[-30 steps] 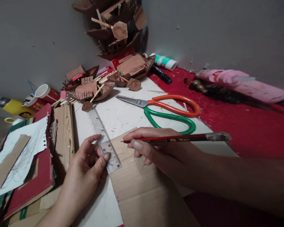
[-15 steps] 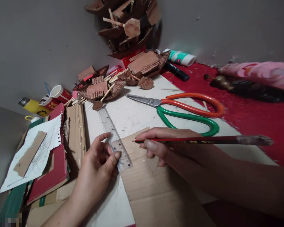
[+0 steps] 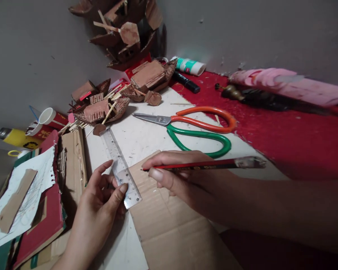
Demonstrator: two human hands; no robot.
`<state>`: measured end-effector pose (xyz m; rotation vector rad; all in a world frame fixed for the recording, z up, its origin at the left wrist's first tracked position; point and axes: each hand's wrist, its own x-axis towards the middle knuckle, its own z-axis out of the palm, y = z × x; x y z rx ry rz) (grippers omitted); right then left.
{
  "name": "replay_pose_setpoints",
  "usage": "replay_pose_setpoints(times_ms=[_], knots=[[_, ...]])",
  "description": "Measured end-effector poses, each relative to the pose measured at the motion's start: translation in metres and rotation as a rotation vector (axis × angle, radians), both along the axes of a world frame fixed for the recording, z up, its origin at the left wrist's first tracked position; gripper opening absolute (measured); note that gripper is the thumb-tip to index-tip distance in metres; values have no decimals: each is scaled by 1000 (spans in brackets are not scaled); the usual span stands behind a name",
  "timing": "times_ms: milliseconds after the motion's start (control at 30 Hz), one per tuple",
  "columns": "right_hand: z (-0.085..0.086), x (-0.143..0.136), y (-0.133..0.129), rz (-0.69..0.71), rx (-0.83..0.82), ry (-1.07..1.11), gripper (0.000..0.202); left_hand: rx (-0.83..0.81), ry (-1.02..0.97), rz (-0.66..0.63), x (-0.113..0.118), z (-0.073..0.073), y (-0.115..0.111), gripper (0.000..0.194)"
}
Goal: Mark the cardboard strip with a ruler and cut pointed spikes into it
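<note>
A clear plastic ruler (image 3: 121, 165) lies along the upper left edge of a brown cardboard sheet (image 3: 169, 228). My left hand (image 3: 103, 202) pinches the ruler near its lower end, thumb on top. A red and black pencil (image 3: 197, 165) is gripped in my right hand (image 3: 183, 180), its tip at the cardboard just right of the ruler. Scissors (image 3: 163, 120) with one orange and one green handle lie beyond my right hand on the white board (image 3: 143, 138).
Brown cardboard model boats (image 3: 101, 110) and thin sticks stand at the back. Stacked cardboard, a red folder (image 3: 39, 232) and paper (image 3: 42, 187) lie left, near paper cups (image 3: 52, 117) and a yellow bottle (image 3: 22, 139). A black marker (image 3: 187, 82) rests on red cloth (image 3: 298, 142).
The whole view has shifted, so most things appear further left. Both hands keep their holds, and the pencil tip remains close to the ruler.
</note>
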<state>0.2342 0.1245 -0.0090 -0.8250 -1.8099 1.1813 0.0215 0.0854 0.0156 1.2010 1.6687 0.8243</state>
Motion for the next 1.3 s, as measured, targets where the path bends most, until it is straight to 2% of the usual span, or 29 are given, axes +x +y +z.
replay_pose_setpoints(times_ms=[200,467,667,967,1300], knots=[[1,0,-1,-18,-7,-5,19,-18,12,33,-2,1,1,66],[2,0,0,-24,-6,-8,18,12,32,40,2,2,1,60],[2,1,0,10,-13,-8,19,23,44,59,4,0,1,63],[0,1,0,22,62,12,20,26,13,28,2,-2,-1,62],[-1,0,-1,25,60,24,20,54,38,-5,0,-3,-2,57]])
